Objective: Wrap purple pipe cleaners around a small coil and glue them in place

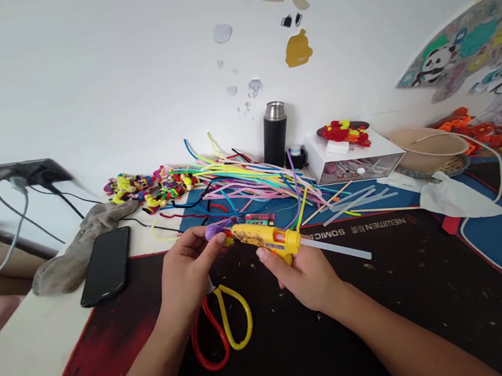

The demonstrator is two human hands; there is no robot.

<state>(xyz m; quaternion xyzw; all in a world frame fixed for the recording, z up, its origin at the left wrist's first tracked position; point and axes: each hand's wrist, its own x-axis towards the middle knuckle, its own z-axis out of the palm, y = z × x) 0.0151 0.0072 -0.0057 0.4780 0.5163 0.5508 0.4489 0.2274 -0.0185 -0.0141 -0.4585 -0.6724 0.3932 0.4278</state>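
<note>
My right hand (302,273) is wrapped round a yellow glue gun (260,238), with a translucent glue stick (339,246) poking out of its back end. The gun's nozzle points left at a small purple pipe-cleaner piece (216,230), which my left hand (190,257) pinches between thumb and fingers. Some yellow and red shows beside that piece, close to the nozzle; whether the tip touches it I cannot tell. Under my left hand lie scissors (226,322) with one red and one yellow handle loop, their blades mostly hidden.
Loose pipe cleaners (254,181) pile up at the back, beside finished colourful figures (148,186). A black flask (275,135) and a white drawer box (355,160) stand near the wall. Spare glue sticks (355,203) and a white tissue (459,196) lie right; a phone (105,265) lies left.
</note>
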